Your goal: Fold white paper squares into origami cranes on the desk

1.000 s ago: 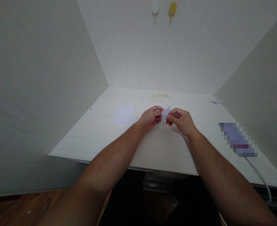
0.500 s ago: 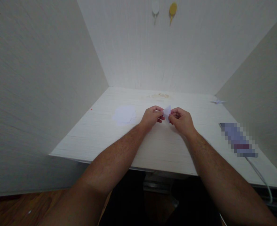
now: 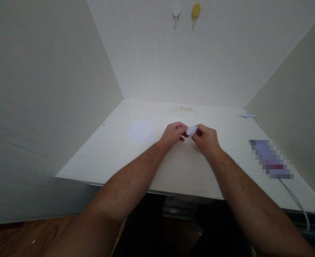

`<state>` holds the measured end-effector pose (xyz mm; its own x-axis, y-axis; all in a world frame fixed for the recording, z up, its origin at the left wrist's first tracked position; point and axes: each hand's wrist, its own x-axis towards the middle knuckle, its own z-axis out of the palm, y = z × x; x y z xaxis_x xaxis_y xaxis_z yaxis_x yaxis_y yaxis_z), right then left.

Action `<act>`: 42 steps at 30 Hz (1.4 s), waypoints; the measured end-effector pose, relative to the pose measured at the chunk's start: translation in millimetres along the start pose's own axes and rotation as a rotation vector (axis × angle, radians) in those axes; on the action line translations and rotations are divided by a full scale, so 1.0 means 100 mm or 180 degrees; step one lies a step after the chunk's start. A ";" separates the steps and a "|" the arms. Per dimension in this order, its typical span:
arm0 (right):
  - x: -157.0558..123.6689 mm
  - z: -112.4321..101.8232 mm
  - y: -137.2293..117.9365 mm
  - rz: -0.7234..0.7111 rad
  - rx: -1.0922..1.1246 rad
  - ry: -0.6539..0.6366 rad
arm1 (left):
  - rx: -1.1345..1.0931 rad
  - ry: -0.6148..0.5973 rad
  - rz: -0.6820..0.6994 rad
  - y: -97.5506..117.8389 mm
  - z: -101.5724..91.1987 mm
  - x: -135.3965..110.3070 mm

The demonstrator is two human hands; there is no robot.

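Note:
A small folded piece of white paper [image 3: 191,130] is held just above the white table, between my two hands. My left hand [image 3: 174,132] pinches its left edge with thumb and fingers. From the other side, my right hand [image 3: 206,137] grips the right edge, its fingers curled round and partly hidden. The paper shows several layered folds, but its exact shape is too small to tell. To the left of my left hand lies a stack of white paper sheets [image 3: 142,131] on the table.
A folded paper figure [image 3: 247,116] with pointed ends sits at the back right. Nearer on the right is a blurred-out flat device [image 3: 271,159] with a cable [image 3: 293,196]. White and yellow hooks [image 3: 196,10] hang on the back wall. Panels enclose the table [image 3: 101,160] on both sides.
The folded paper has turned from an upright, pointed triangle to a flatter, tilted shape. My fingers have shifted slightly on it. The other things stay where they were.

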<state>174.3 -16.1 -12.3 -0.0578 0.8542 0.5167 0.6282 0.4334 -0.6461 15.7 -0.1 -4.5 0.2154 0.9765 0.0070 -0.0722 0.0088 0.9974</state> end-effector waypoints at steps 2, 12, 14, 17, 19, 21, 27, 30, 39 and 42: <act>0.00 0.00 0.00 -0.0077 -0.0144 0.0026 | 0.0060 -0.0045 -0.0019 0.01 0.00 -0.01; 0.00 -0.01 -0.01 0.0001 -0.0076 0.0018 | -0.0008 -0.0154 0.0009 0.01 -0.02 -0.03; 0.00 -0.01 -0.01 0.0003 -0.0116 0.0029 | -0.0036 -0.0174 -0.0006 -0.01 -0.02 -0.02; -0.01 -0.01 0.00 -0.0028 -0.0221 0.0020 | -0.0122 -0.0243 -0.0100 -0.03 -0.03 0.00; 0.00 -0.01 0.01 -0.0026 -0.0286 -0.0016 | -0.0202 -0.0282 -0.0168 -0.03 -0.04 0.00; -0.01 -0.02 0.02 0.0012 -0.0308 -0.0038 | -0.0276 -0.0294 -0.0225 -0.02 -0.04 -0.01; -0.02 -0.01 0.01 0.0208 -0.0023 -0.0074 | -0.0425 -0.0327 -0.0325 0.00 -0.04 -0.02; -0.02 -0.01 0.00 0.0261 0.0145 -0.0097 | -0.0498 -0.0296 -0.0365 0.00 -0.04 -0.02; -0.01 -0.01 -0.01 0.0028 -0.0081 0.0006 | -0.0448 -0.0451 -0.0328 0.03 -0.01 -0.04; -0.01 -0.02 0.00 0.0182 -0.0111 0.0185 | -0.0258 -0.0497 0.0128 0.01 0.02 -0.06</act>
<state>175.7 -17.8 -11.8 0.0233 0.8587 0.5120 0.6558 0.3734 -0.6561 16.3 -6.8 -3.1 0.3589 0.9312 0.0641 -0.1607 -0.0060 0.9870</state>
